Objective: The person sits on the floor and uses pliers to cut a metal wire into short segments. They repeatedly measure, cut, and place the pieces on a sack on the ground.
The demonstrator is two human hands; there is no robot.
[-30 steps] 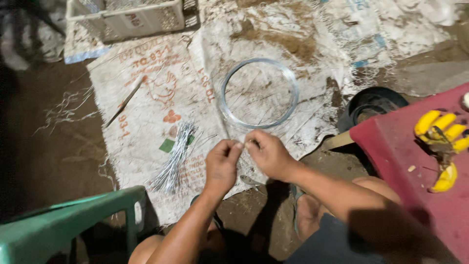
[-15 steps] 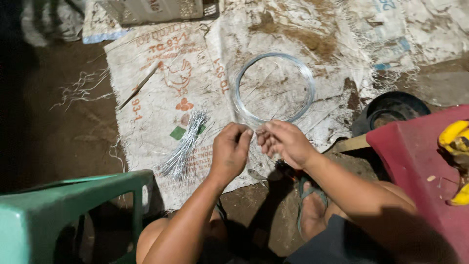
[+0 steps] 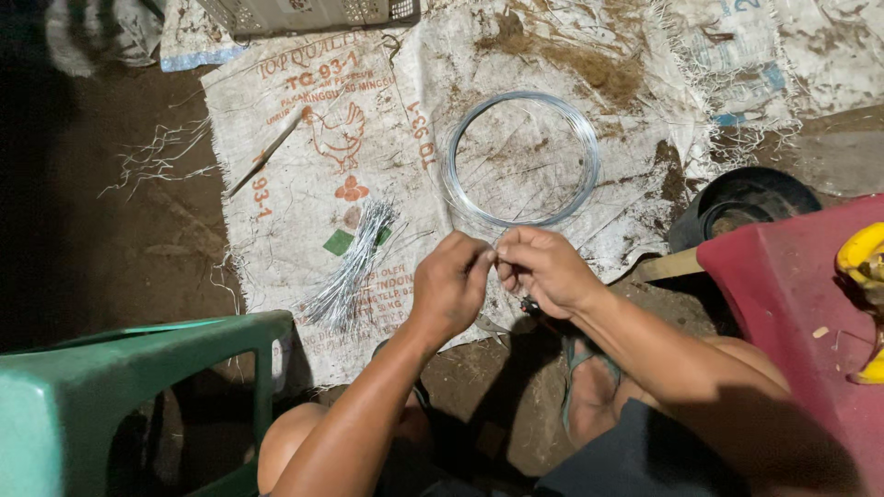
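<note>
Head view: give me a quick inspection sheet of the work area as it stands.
Surface: woven sacks spread on dirt ground.
Job's things: wire coil flat on sacking; bundle of cut wires left of hands.
Clutter: thin stick, grey crate, black tub.
Hands: left hand and right hand pinched together, fingertips meeting; held item too small to tell.
Cables: nothing seen.
Surroundings: green stool, red stool.
</note>
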